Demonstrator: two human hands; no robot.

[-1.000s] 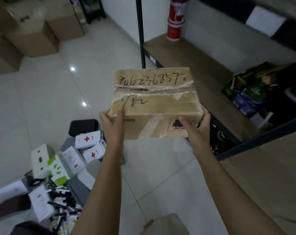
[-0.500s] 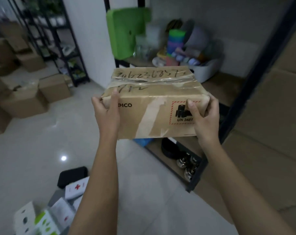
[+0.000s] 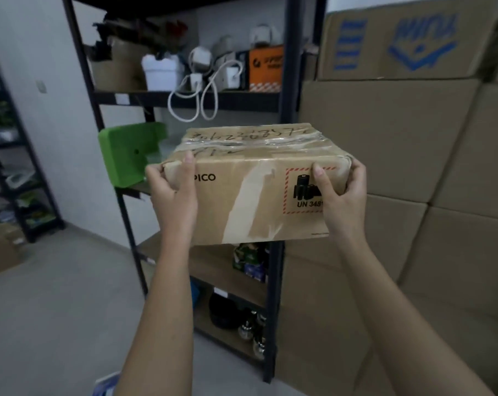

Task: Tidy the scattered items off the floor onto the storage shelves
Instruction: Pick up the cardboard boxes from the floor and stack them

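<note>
Brown cardboard box (image 3: 259, 192), taped: held in the air before the black metal shelves (image 3: 282, 115), left hand (image 3: 173, 195) and right hand (image 3: 342, 201) each gripping one end.

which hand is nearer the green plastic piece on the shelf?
Left. The left hand grips the cardboard box's left end, just right of the green plastic piece. The right hand grips the far right end.
</note>
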